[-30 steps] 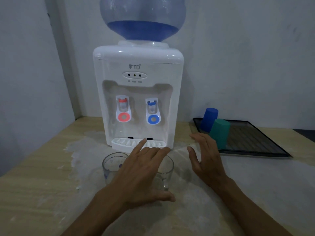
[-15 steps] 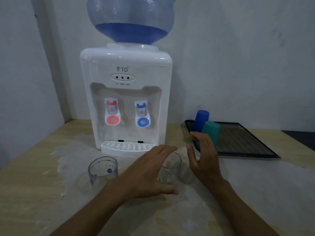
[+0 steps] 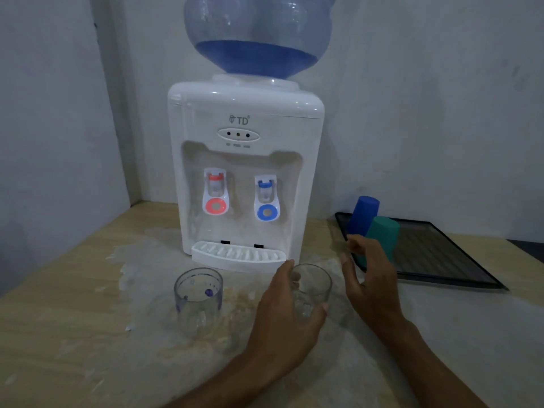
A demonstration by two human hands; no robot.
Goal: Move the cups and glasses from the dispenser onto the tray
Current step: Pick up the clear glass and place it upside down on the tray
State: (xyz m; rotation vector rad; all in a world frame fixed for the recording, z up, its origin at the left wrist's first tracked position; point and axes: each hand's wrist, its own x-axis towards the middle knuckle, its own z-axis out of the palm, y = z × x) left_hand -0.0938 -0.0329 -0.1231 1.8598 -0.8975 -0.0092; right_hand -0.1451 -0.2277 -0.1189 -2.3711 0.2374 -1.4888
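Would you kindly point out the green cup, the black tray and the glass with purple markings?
green cup (image 3: 384,235): head view, on its side wall.
black tray (image 3: 459,285): head view, on its near rim.
glass with purple markings (image 3: 197,293): head view, on its front wall.

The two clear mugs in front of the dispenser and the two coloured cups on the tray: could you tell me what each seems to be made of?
Left mug: clear, faint violet tint, probably plastic. Held mug: colourless, see-through, glass or clear plastic; cannot tell. Blue cup and green cup: opaque, matte, even colour, likely plastic.
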